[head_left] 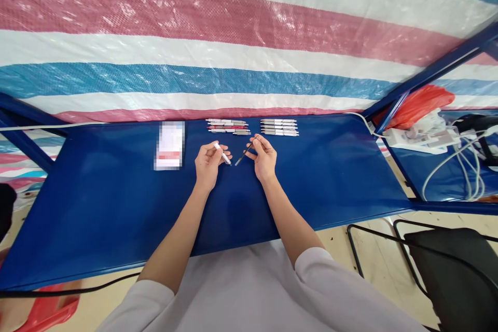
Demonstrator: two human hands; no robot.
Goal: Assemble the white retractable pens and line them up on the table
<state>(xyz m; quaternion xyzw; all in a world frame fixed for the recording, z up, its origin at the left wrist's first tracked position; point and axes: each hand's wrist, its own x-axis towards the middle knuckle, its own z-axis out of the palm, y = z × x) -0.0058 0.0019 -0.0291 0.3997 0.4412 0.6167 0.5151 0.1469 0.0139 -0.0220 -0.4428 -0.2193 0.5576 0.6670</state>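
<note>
My left hand is closed on a white pen barrel, its tip pointing right. My right hand pinches a thin dark refill that slants down toward the barrel's tip; the two ends are close but apart. Both hands hover over the blue table, near its far middle. Just behind them lie two small rows of pens: a mixed pile with pink and white parts on the left and several neat white pens on the right.
A blurred white card or packet lies left of the hands. A striped tarp hangs behind the table. At right are a power strip with white cables, a red bag and a black chair.
</note>
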